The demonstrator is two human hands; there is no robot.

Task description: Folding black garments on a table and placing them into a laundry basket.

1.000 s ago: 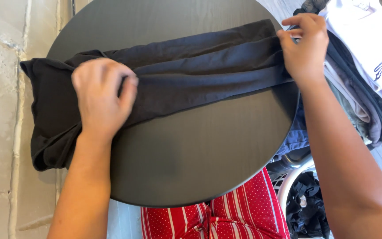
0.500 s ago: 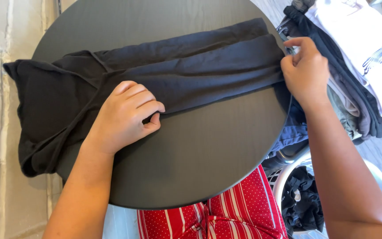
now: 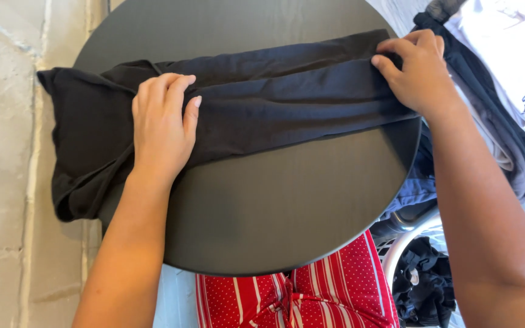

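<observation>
While the dark garment (image 3: 262,103) lies stretched in a long folded band across the upper half of the frame, both of the person's hands are on it. The left hand (image 3: 162,124) rests flat near the left-centre of the cloth, fingers together and extended, palm pressing down and gripping nothing. The right hand (image 3: 417,70), at the upper right, has its fingers curled over the end of the garment, pinching that edge against the round black table (image 3: 274,225).

The left end of the cloth spills past the table's rim and hangs loose above the pale concrete floor (image 3: 1,182) on the left side of the frame. That overhang looks like the weak spot: its weight could drag the fabric sideways and undo the neat band if the flat palm lifts. The creases under the left hand could also be pressed in as wrinkles.

At the right edge a stack of folded clothes (image 3: 505,79) sits just beside the right hand; an elbow swing might knock it. Red patterned trousers (image 3: 311,297) show at the bottom centre.
</observation>
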